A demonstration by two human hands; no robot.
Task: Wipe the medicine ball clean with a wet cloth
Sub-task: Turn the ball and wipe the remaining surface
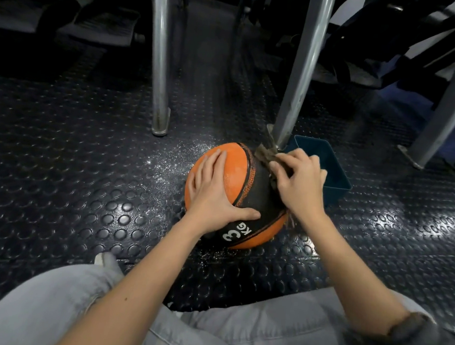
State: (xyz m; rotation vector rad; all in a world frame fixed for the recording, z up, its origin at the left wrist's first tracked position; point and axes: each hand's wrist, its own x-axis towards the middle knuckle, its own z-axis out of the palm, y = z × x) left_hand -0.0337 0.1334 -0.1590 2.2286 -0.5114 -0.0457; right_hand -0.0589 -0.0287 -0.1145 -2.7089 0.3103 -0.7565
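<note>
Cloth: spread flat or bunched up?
Bunched. The cloth crumples out past the curled right hand, pressed against the medicine ball.

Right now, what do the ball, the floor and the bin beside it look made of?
Medicine ball: likely rubber, matte orange and black with a pebbled grain. Floor: probably rubber matting, dark, slightly glossy, with raised round studs. Bin: seems rigid plastic, smooth dark teal walls.

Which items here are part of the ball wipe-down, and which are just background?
In the job:
medicine ball
cloth, gripped by right hand
left hand, flat on the ball
blue tub, likely for wetting the cloth; contents not visible

Lying about:
metal frame legs
studded floor
</note>
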